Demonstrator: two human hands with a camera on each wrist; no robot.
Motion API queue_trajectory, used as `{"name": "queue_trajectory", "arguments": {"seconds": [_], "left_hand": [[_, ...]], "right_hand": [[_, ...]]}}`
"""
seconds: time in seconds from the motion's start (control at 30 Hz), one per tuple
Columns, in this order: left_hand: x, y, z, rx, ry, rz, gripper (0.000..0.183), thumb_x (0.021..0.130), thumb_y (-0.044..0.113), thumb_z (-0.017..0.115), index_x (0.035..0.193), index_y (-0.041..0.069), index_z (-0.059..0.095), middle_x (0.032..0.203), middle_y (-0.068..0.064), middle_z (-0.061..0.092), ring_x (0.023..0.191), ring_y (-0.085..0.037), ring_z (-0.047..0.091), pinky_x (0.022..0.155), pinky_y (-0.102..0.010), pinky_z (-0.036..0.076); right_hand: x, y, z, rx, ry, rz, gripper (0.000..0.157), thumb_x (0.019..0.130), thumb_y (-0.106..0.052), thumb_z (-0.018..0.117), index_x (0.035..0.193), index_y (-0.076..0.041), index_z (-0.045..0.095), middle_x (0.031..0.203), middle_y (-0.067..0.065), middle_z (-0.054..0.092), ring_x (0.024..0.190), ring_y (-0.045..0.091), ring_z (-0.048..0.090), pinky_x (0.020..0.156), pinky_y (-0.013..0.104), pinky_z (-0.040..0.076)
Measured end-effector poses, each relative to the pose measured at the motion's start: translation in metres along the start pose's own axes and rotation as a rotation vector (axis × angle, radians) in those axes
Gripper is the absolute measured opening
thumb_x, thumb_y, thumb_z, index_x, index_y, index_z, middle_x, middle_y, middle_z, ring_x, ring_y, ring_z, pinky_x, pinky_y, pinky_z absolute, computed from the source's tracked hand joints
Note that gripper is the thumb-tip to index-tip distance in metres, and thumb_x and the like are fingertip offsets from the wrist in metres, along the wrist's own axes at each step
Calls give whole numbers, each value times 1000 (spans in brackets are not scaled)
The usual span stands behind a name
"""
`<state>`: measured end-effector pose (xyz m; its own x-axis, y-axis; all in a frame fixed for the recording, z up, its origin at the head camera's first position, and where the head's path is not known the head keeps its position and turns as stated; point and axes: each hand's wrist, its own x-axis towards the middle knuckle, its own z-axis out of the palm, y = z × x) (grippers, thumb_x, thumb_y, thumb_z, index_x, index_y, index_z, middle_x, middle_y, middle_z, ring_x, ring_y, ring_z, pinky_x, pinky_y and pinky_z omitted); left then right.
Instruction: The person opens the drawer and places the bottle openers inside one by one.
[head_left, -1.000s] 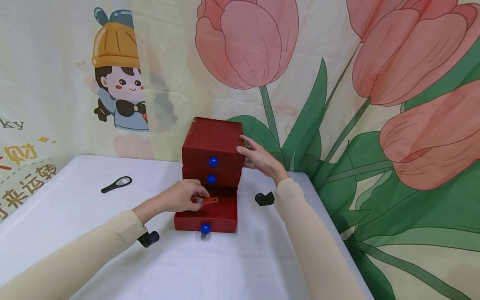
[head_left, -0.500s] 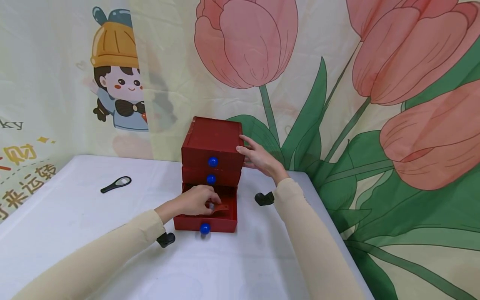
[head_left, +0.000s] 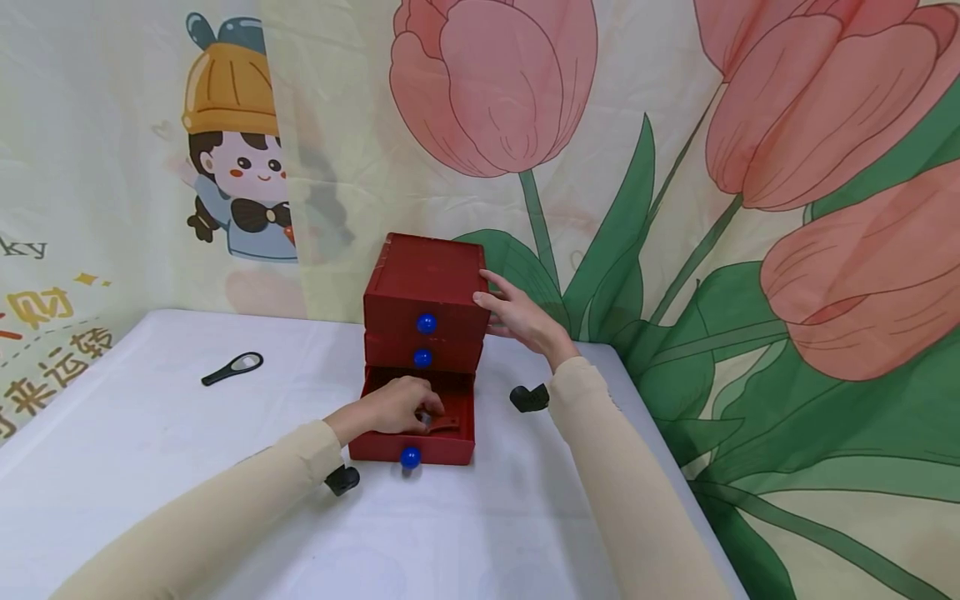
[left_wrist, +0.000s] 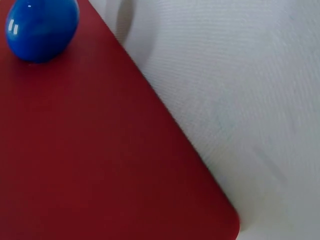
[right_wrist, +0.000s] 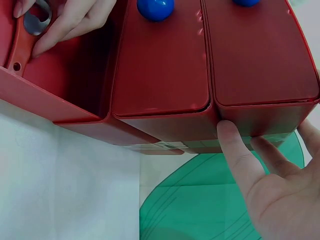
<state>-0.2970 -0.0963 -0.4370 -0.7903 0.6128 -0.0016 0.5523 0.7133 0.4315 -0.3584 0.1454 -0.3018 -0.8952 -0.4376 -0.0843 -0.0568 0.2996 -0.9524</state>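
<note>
A small red cabinet [head_left: 431,267] has its bottom drawer [head_left: 446,451] pulled out. Inside that drawer, my left hand [head_left: 405,405] pinches a tool with a red handle [head_left: 446,423], which has a hole at its end and a curved metal head [right_wrist: 36,23]. The tool lies low over the drawer floor, its handle pointing right. My right hand [head_left: 523,318] rests extended fingers against the cabinet's right side, near the top, and holds nothing. Only the drawer's red front and its blue knob [left_wrist: 42,30] show in the left wrist view; the left hand is out of that picture.
The two upper drawers are closed, with blue knobs [head_left: 426,323] on their fronts. A black-handled item with an oval loop [head_left: 234,367] lies on the white tablecloth [head_left: 150,433] to the left. Behind the table hangs a cloth printed with tulips [head_left: 495,92].
Holding the tool, my left hand has moved right and toward the drawer's front, sinking lower into it. The right hand has stayed at the cabinet's side.
</note>
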Motion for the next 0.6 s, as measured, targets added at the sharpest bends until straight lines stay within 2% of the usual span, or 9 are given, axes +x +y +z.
{"name": "queue_trajectory", "arguments": {"seconds": [0.17,0.4,0.6], "left_hand": [[2,-3,4,3,-6,-17,32,92,11,82,124,14,79,108,1,68,105,-17,59,95,-39,54],[1,1,3,-24,-13,0,31,93,8,82,123,11,79,110,-1,69,107,-20,61,97,-44,56],[0,-5,1,-31,-7,23,31,93,12,83,124,15,79,111,1,70,106,-18,62,94,-41,56]], "right_hand": [[-1,-1,0,3,4,8,70,111,-36,56,170,-35,19,167,14,33,142,44,52,118,52,45],[-2,-2,1,10,8,12,71,111,-36,57,171,-34,19,167,14,33,141,43,53,118,52,45],[-2,-2,2,11,3,9,71,111,-36,57,171,-33,18,166,14,33,141,43,53,118,52,45]]}}
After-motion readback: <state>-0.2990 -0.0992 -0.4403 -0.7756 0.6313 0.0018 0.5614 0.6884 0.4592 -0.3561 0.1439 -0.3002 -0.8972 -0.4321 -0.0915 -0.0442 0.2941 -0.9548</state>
